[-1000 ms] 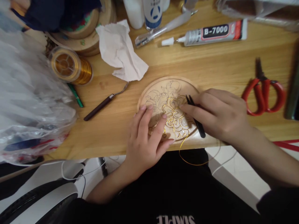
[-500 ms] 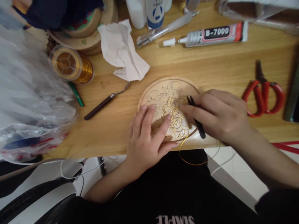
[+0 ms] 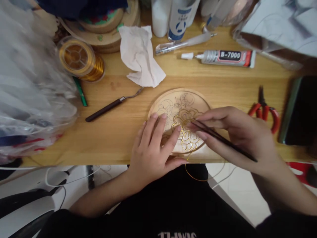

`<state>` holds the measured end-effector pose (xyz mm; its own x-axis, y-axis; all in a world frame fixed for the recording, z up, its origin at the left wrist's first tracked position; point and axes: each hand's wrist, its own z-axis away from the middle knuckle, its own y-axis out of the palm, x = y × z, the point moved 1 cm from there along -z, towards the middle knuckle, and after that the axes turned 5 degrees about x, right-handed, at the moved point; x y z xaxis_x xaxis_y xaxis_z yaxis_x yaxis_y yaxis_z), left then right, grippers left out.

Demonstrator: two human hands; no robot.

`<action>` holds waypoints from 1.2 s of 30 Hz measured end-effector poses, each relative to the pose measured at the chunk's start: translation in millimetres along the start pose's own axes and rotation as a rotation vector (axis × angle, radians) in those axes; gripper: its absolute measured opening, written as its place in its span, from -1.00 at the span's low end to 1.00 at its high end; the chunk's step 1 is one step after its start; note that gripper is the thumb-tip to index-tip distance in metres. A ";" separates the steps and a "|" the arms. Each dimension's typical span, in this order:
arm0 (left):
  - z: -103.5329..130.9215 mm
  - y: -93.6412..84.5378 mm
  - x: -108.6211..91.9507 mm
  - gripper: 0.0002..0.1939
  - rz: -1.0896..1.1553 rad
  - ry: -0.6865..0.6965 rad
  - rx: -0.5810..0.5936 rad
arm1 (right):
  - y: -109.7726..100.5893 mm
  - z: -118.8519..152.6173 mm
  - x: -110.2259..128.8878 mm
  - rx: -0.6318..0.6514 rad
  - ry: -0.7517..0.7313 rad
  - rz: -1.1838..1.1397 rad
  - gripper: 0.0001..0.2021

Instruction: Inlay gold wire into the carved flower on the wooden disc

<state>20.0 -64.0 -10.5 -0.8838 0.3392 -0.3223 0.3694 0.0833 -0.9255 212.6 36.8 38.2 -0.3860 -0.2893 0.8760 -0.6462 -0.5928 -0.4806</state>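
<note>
A round wooden plate [image 3: 158, 102] with a pencilled flower drawing lies at the table's front edge. Gold wire [image 3: 184, 145] traces part of the flower, and a loose end hangs over the edge. Spread flat on the plate's left side is my left hand [image 3: 153, 148], its fingers apart. My right hand [image 3: 237, 135] grips dark tweezers [image 3: 225, 142], their tips down at the gold outline near the flower's middle. Whether the tips pinch the wire I cannot tell.
A spool of gold wire [image 3: 76, 58], a crumpled tissue [image 3: 142, 56] and a dark-handled spatula tool [image 3: 106, 109] lie left of the plate. Behind are a B-7000 glue tube [image 3: 228, 58] and a pen [image 3: 183, 44]. Red-handled pliers [image 3: 264, 110] and a phone [image 3: 300, 110] are at right.
My right hand has turned the tweezers round, from tips up and away to tips pointing down at the flower. My left hand stays on the plate. The camera view has shifted.
</note>
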 end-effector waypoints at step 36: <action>-3.5 -5.4 -0.5 -0.36 0.015 -0.024 -0.033 | 44.9 -5.9 16.6 -0.117 0.086 0.271 -0.58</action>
<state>19.4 -61.3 -4.7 -0.8844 0.3184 -0.3414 0.3921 0.1096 -0.9134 173.2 9.9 30.9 -0.6058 -0.3573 0.7108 -0.5814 -0.4110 -0.7021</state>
